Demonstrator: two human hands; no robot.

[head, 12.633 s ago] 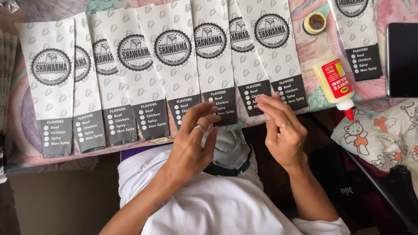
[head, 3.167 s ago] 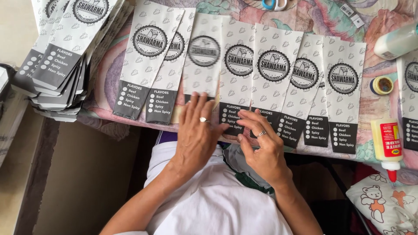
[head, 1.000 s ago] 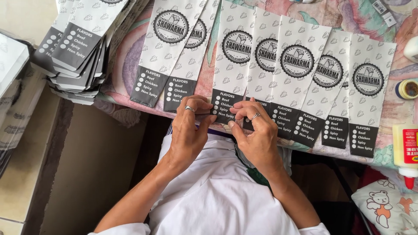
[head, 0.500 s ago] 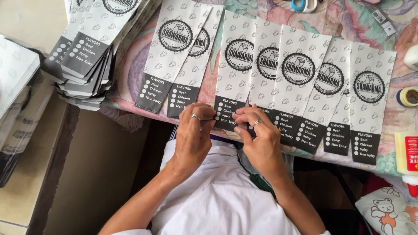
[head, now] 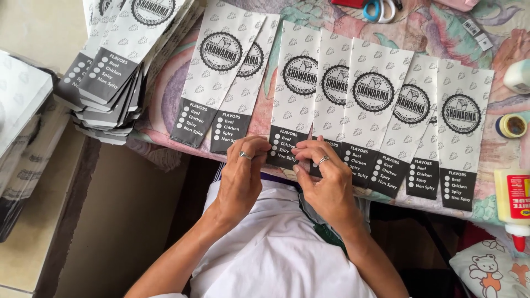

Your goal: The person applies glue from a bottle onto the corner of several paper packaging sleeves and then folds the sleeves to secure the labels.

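Hands, left (head: 241,174) and right (head: 326,179), fingertips pinching dark bottom edge of printed paper sleeve (head: 295,99) on patterned table (head: 436,33).

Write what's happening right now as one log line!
left hand: on paper sleeve's dark end | right hand: pinching same end | sleeve row: overlapped on table | glue bottle: lying right

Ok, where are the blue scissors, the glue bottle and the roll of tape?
blue-handled scissors (head: 379,9), head view, handle loop
white plastic glue bottle (head: 517,200), head view, label
small yellow tape roll (head: 510,126), head view, rim
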